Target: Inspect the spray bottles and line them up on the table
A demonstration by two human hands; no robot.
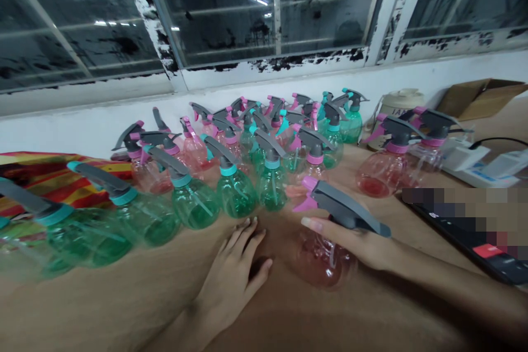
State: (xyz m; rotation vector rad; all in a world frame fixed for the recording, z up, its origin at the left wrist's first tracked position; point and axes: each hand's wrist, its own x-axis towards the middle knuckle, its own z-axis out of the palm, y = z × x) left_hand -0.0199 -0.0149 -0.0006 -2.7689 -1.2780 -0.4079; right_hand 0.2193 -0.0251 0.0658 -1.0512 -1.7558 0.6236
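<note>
Only the head view here. The right hand [363, 245] is wrapped around a pink spray bottle [319, 258] standing on the brown table [124, 297], a bit right of centre and close to the camera. Fingers are closed round the neck just under the grey trigger head [346, 210], thumb tip showing on the near side. The bottle's long axis is upright, maybe tipped slightly. The trigger head runs across the frame: the pink nozzle end points left and a little away from the camera, and the grey lever tail sticks out to the right over the hand.

The left hand [235, 278] lies flat on the table just left of the bottle, palm down, fingers loosely spread, holding nothing. It's near the bottle but I can't see it touching.

Behind both hands there's a whole crowd of green spray bottles [235, 192] and more pink ones, back to the white wall [61, 126] under the windows. Two more pink bottles [381, 170] stand off to the right.

Hard to make out: the held bottle's lower right side is hidden by the hand and wrist, the green bottles at far left are smeared by the lens, and a patch on the right is pixelated over a dark flat object [474, 247].
</note>
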